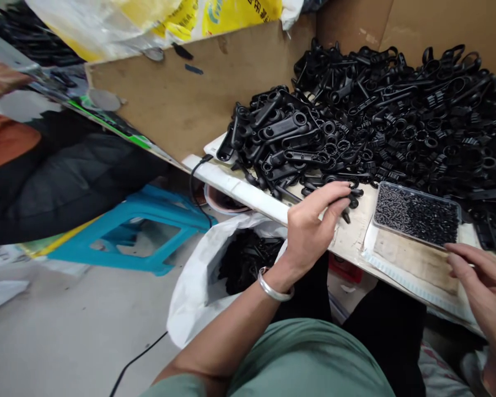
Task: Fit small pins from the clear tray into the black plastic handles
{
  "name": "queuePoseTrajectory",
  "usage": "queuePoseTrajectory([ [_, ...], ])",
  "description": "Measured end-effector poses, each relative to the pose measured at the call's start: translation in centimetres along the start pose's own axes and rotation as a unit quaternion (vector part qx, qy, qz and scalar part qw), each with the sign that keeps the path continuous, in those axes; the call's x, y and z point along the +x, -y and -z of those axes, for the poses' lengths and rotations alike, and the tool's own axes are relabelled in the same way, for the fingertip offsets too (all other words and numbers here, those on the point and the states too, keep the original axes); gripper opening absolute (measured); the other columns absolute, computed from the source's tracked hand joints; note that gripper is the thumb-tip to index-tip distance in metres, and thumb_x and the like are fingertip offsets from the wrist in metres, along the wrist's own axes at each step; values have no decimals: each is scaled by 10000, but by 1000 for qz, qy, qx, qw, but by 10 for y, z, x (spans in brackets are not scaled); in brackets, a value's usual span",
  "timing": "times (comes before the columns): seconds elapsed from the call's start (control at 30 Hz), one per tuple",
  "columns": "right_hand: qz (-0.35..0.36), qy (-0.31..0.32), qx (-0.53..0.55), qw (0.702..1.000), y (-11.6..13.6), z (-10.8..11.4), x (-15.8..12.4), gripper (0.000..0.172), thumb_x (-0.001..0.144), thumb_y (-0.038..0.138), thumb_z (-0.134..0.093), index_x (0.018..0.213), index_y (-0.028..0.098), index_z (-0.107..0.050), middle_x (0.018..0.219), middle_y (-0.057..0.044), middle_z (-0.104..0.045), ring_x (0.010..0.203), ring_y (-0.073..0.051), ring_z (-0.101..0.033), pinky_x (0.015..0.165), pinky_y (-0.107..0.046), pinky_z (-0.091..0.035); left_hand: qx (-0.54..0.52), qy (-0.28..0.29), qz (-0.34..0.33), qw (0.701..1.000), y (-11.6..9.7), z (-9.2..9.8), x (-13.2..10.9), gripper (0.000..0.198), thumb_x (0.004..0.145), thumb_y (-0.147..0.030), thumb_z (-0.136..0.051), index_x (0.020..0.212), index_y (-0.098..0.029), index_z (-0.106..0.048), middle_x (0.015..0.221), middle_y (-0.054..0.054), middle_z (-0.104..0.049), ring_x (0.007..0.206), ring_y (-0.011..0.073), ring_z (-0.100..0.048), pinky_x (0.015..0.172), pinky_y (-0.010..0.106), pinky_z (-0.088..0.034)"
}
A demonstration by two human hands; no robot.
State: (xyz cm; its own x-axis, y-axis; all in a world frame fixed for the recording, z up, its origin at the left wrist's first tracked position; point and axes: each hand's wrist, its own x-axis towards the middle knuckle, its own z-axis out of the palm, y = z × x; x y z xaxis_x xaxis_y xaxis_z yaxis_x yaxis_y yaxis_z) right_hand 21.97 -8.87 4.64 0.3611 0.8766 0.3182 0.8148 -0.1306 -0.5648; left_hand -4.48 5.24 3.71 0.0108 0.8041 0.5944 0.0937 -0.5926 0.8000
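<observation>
My left hand (312,223) reaches to the near edge of a large heap of black plastic parts (397,116) on the table; its fingers are curled around one black plastic part (347,198). A silver bangle sits on that wrist. My right hand (485,286) rests at the right over a worn brown pad (413,259), fingers bent and close together; whether they pinch anything is hidden. Just beyond it stands a clear tray of small black screws (415,214).
A white bag (198,275) with black parts in it stands open on the floor below the table edge (240,190). A blue plastic stool (136,231) lies to the left. Cardboard walls (182,94) back the table. A black cable (196,182) hangs down.
</observation>
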Motion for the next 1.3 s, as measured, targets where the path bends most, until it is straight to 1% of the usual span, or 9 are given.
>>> queuePoseTrajectory([
  [0.13,-88,49,140,985,37,-24,0,285,826,481,-721,1036,294,-772,958,-30,-768,701,-213,-703,761,-451,-630,-238,-11,223,945,-1,-13,-4,210,875,-343,-732,1003,-177,-720,1008,58,-768,919,195,-760,859,322,-620],
  [0.33,-63,150,252,954,63,-56,1,371,878,465,-670,1153,223,-730,993,-72,-768,672,-163,-687,585,-306,-597,-321,67,307,893,-3,-27,-17,210,897,-326,-686,1016,-154,-701,990,73,-766,910,202,-760,870,341,-619],
  [0.43,10,110,148,983,67,-62,0,377,876,450,-679,1174,223,-722,1043,-72,-753,733,-169,-672,687,-327,-597,-242,82,260,931,-7,-31,-23,185,938,-254,-617,1063,-142,-695,1017,84,-768,935,200,-756,878,326,-622],
  [0.57,30,79,118,989,69,-63,-6,478,869,414,-686,1311,239,-641,1040,-65,-741,720,-169,-668,690,-319,-599,-65,121,39,990,-22,-37,-33,234,975,-146,-537,1173,-138,-662,1193,99,-736,1129,184,-703,1028,318,-577],
  [0.7,-51,26,157,986,61,-57,-12,530,846,371,-682,1360,275,-595,1270,-91,-691,1013,-233,-715,796,-348,-623,49,247,-133,959,-40,-43,-44,366,1026,-124,-356,1320,-114,-573,1436,129,-586,1425,187,-474,1193,361,-454],
  [0.8,-99,20,214,972,47,-52,-14,510,806,376,-735,1296,279,-633,1270,-94,-694,1044,-254,-713,785,-369,-635,89,322,-157,929,-41,-42,-48,423,1022,-97,-299,1370,-132,-537,1531,94,-493,1500,155,-348,1219,357,-413],
  [1.0,-171,145,295,929,23,-44,-11,423,824,422,-748,1181,209,-670,719,-12,-702,482,-125,-575,469,-267,-537,197,366,-151,897,-15,-38,-50,379,1018,-113,-363,1365,-114,-515,1370,142,-628,1366,246,-529,1151,508,-430],
  [1.13,-213,178,300,913,18,-28,-8,700,817,481,-741,1406,177,-515,739,-31,-716,490,-136,-587,418,-254,-505,194,412,-131,880,-6,-40,-45,254,991,-97,-433,1170,-124,-612,1114,102,-721,1058,212,-666,959,377,-523],
  [1.3,-205,127,237,941,12,-5,3,636,784,500,-752,1325,197,-614,723,-24,-710,535,-150,-605,432,-263,-500,191,449,-105,867,-4,-44,-35,264,953,-30,-430,1089,-116,-639,1008,85,-715,943,218,-644,867,372,-526],
])
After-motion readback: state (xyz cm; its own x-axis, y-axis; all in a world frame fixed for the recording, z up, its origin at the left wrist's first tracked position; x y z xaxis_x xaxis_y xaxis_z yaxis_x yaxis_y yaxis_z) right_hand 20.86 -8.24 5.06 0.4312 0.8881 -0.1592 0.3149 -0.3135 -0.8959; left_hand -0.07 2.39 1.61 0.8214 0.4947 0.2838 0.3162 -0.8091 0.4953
